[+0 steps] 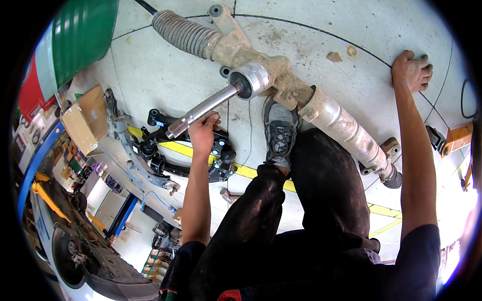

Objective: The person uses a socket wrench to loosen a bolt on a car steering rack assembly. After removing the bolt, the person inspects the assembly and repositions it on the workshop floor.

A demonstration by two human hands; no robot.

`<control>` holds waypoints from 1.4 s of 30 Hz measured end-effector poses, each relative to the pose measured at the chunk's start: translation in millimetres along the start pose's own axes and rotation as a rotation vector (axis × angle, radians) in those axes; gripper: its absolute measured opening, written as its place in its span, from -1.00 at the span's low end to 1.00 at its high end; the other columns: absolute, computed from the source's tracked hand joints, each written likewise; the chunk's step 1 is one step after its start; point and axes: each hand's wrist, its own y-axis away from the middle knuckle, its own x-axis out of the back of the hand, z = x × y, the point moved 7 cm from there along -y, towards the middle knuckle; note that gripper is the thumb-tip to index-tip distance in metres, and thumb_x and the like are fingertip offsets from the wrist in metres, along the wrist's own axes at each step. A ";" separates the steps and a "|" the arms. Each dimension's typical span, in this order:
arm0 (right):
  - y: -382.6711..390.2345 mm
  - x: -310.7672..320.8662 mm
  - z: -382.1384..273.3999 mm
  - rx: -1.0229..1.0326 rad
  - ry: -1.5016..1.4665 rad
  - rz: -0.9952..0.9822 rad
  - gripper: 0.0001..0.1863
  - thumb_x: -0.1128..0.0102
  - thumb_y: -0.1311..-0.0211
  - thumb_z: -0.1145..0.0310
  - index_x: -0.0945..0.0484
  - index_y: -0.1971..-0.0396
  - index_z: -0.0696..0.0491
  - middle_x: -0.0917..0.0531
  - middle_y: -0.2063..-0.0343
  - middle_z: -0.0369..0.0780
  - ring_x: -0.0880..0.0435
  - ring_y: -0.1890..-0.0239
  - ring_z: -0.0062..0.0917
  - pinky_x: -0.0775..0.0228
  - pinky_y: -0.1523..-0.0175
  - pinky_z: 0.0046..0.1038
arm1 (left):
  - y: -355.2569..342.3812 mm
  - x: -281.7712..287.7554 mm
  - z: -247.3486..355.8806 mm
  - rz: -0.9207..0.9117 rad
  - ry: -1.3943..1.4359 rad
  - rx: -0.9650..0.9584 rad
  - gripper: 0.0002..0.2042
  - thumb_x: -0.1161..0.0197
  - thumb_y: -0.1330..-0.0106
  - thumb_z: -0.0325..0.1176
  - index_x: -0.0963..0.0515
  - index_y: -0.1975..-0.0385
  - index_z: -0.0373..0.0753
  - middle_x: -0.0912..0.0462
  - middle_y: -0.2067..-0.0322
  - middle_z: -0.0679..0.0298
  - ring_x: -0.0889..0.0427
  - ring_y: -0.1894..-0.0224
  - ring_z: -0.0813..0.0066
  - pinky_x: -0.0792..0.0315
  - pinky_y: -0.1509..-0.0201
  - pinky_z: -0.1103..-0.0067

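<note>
A dirty steering rack (340,119) lies across the floor, with a ribbed bellows boot (185,34) at its upper left. At its middle sits a shiny metal collar (257,79), from which a steel shaft with a grooved end (205,110) sticks out toward the lower left. My left hand (203,131) is right beside that shaft with its fingers curled; whatever they grip is hidden. My right hand (412,72) is set down on the floor at the right, fingers apart and partly bent, holding nothing. My shoe (280,130) stands close under the rack.
Black control arms (221,158) lie left of my leg near a yellow floor line. A hammer-like tool (230,195) is by my knee. A cardboard box (86,120) and a green-and-red drum (75,45) are at the left. An orange jack part (457,138) is at the right.
</note>
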 end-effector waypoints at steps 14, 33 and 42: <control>-0.1 -1.5 0.7 0.002 0.029 0.010 -0.32 0.19 -0.27 -0.01 -0.14 -0.28 0.14 -0.06 -0.33 0.09 0.09 -0.41 -0.18 0.30 -0.39 -0.10 | -0.2 -3.3 8.1 0.013 -0.247 0.012 -0.88 -0.22 -0.27 -0.45 -0.62 0.38 -0.37 -0.48 0.65 0.41 -0.29 0.62 0.73 -0.21 0.54 0.71; 0.2 -2.0 1.5 0.005 0.010 0.005 -0.31 0.19 -0.27 0.00 -0.12 -0.29 0.12 -0.04 -0.33 0.09 0.12 -0.41 -0.16 0.34 -0.40 -0.08 | -4.1 3.2 0.2 -0.018 -0.260 -0.013 -0.87 -0.24 -0.28 -0.41 -0.61 0.41 -0.36 -0.50 0.64 0.36 -0.38 0.61 0.67 -0.26 0.51 0.65; 0.0 -1.8 0.6 -0.012 0.001 0.007 -0.31 0.19 -0.27 0.00 -0.12 -0.30 0.12 -0.03 -0.34 0.07 0.14 -0.42 -0.17 0.36 -0.41 -0.09 | -3.9 5.0 1.3 -0.020 -0.214 -0.022 -0.90 -0.23 -0.28 -0.46 -0.61 0.40 -0.36 -0.51 0.61 0.38 -0.37 0.59 0.70 -0.26 0.51 0.68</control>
